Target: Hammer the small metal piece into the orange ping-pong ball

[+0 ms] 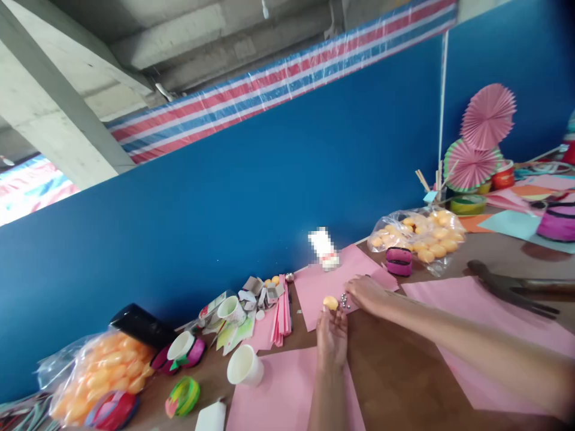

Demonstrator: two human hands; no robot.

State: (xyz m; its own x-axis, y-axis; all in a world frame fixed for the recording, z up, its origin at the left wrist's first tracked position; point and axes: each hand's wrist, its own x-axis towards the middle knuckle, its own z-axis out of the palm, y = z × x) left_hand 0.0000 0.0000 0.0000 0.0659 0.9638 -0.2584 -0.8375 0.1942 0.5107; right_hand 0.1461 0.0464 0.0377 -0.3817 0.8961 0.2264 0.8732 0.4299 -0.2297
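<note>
My left hand (pixel 332 338) is palm up near the front edge of a pink paper sheet (pixel 312 293), its fingertips closed on a small yellow-orange plastic ball (pixel 330 303). A little pile of shiny silver beads (pixel 344 301) lies on the sheet, just right of the ball. Beside the beads, my right hand (pixel 366 293) reaches down to the same sheet with its fingers bent together. Its fingertips are too small and blurred to show what they hold, if anything.
White paper cups (pixel 245 366) stand at left near a bag of orange balls (pixel 103 374). Another bag of balls (pixel 417 236), a magenta pouch (pixel 399 261) and a hammer (pixel 512 287) are at right. A blue panel (pixel 251 197) rises behind the table.
</note>
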